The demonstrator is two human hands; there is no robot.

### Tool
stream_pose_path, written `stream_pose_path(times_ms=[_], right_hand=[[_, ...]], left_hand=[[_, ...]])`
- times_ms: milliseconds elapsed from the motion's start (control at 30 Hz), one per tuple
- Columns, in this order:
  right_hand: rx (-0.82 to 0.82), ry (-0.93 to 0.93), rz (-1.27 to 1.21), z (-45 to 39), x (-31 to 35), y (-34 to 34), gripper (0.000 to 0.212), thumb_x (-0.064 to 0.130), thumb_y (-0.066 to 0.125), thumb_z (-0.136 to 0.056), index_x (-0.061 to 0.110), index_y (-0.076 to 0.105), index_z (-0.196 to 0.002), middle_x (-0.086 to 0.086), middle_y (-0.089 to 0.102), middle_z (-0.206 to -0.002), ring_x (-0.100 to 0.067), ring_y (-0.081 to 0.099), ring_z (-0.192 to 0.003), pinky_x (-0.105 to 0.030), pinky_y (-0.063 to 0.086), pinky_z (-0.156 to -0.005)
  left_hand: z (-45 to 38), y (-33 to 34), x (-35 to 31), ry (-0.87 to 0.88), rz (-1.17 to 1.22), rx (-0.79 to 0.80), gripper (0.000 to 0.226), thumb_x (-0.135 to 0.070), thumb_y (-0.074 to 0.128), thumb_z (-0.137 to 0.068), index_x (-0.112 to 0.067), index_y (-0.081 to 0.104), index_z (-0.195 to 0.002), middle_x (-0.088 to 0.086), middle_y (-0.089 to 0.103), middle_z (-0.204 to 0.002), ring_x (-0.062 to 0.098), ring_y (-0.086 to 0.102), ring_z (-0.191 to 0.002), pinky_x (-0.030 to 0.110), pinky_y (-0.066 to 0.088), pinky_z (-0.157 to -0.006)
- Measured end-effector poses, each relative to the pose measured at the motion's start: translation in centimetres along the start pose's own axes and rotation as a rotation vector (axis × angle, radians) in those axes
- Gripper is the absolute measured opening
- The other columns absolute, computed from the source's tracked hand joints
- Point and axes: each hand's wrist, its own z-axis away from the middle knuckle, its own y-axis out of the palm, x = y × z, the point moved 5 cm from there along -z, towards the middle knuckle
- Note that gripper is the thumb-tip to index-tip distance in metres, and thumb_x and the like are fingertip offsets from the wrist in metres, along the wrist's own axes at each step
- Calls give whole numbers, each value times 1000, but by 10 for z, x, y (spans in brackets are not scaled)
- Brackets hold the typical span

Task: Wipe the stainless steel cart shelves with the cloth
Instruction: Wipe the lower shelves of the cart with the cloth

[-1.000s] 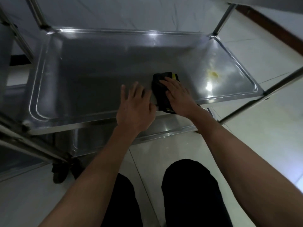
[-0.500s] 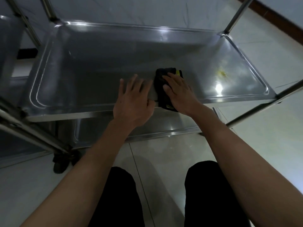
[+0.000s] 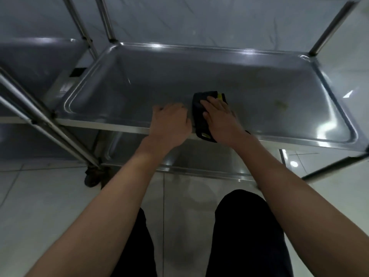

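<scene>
A stainless steel cart shelf [image 3: 151, 80] with a raised rim fills the middle of the view. A dark folded cloth [image 3: 197, 110] with yellow marks lies near the shelf's front edge. My right hand [image 3: 220, 119] presses flat on the cloth, fingers spread forward. My left hand [image 3: 169, 123] rests just to the left of the cloth at the front edge, its fingers curled under. A yellowish stain [image 3: 281, 103] sits on the shelf to the right of the cloth. A lower shelf [image 3: 199, 156] shows beneath the front rim.
Upright steel posts stand at the far corners [image 3: 327, 31] and at the left [image 3: 105, 19]. A second steel cart [image 3: 40, 56] adjoins on the left. A caster wheel [image 3: 91, 176] sits on the pale tiled floor [image 3: 40, 206]. My dark-trousered knees [image 3: 247, 226] are below.
The view has swung left, so the shelf sits further right in frame. My left hand's fingers, spread flat before, have curled. My right hand stays on the cloth.
</scene>
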Motion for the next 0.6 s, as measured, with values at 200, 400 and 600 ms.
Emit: stream_pose_path(times_ms=[200, 400, 600], right_hand=[[12, -24, -33, 11, -37, -11, 49, 32, 24, -108, 25, 21, -157, 0, 12, -166, -23, 6, -153, -46, 13, -120], [-7, -42, -29, 18, -75, -21, 49, 34, 23, -108, 26, 20, -156, 0, 13, -165, -23, 7, -152, -44, 15, -119], [-4, -18, -17, 27, -94, -29, 49, 34, 22, -108, 25, 20, -156, 0, 13, -165, -22, 7, -152, -42, 14, -119]], left_hand=[[-11, 2, -41, -107, -23, 14, 23, -26, 42, -91, -14, 61, -85, 4, 63, -95, 28, 60, -90, 41, 39, -89], [-24, 13, -81, -124, -59, 42, 25, -27, 44, -93, -14, 59, -79, 4, 59, -87, 26, 55, -80, 39, 38, -87], [-11, 14, -86, -107, -79, 62, 23, -28, 46, -87, -16, 65, -88, 4, 64, -92, 29, 61, -85, 40, 38, -83]])
